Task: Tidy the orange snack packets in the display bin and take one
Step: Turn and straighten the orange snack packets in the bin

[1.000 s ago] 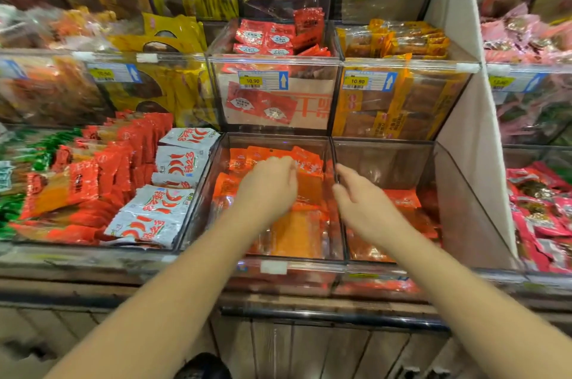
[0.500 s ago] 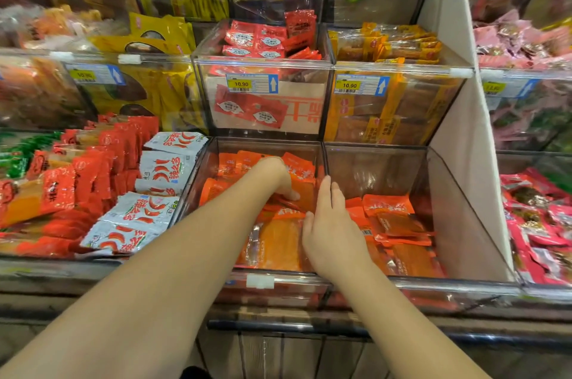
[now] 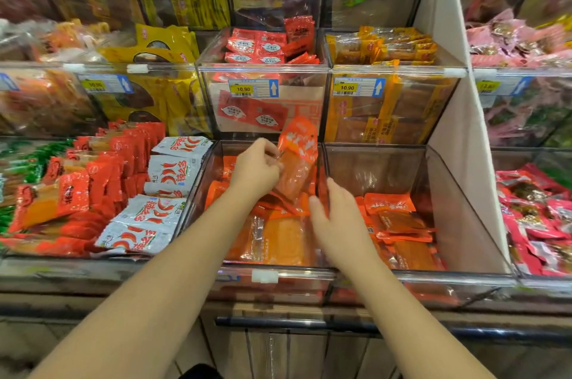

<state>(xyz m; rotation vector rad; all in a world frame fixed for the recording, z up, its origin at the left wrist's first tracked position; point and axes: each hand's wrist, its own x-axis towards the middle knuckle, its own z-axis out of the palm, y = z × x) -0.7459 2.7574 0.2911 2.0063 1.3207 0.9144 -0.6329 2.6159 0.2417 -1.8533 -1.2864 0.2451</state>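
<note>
We find the left hand [image 3: 255, 168] with its grip closed on one orange packet [image 3: 297, 162]. It pinches the packet by the left edge and holds it upright, clear of the pile, above the rear half of the clear display bin [image 3: 297, 270]. The other orange packets [image 3: 278, 239] lie flat and overlapping in that bin. The right hand [image 3: 340, 224] shows a wide grip, fingers straight, holding nothing. It is over the divider shared with the neighbouring bin [image 3: 458, 208], which holds similar packets. White chilli-printed packets [image 3: 173, 169] lie in the bin to the left.
</note>
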